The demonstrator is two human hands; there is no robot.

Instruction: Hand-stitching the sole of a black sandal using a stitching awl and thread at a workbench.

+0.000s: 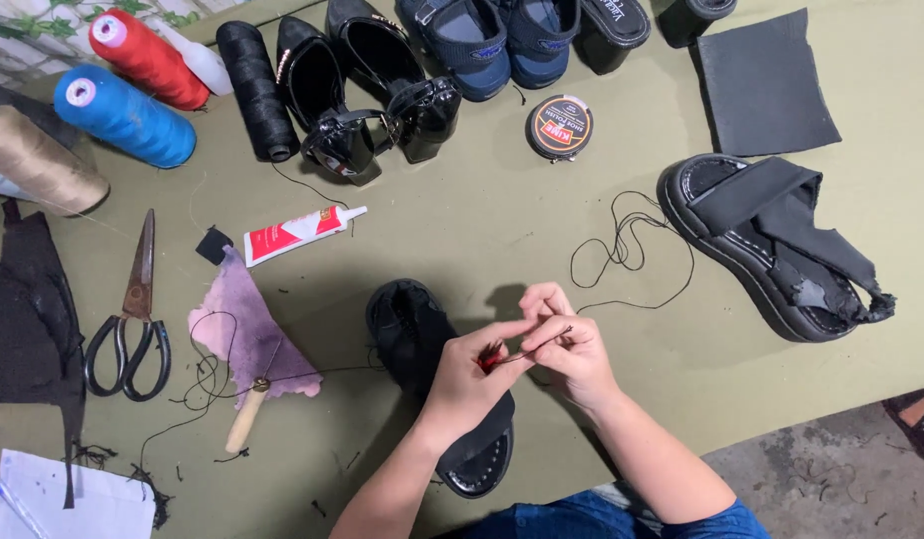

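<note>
Red-white glue tube (lying flat), round polish tin.

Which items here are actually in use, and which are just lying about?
In use: left hand, right hand, black thread, black sandal.

Lying about: scissors, glue tube, thread spools, polish tin, awl, second sandal.

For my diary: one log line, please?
left hand: pinches small red thing | right hand: pinches thin black thread | black rubber sandal: beneath hands

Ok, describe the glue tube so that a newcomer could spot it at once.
On the olive table, look left of centre, below the black heeled shoes. The glue tube lies flat just above the purple cloth scrap. It is the only red-and-white thing there, with a white nozzle.
</note>
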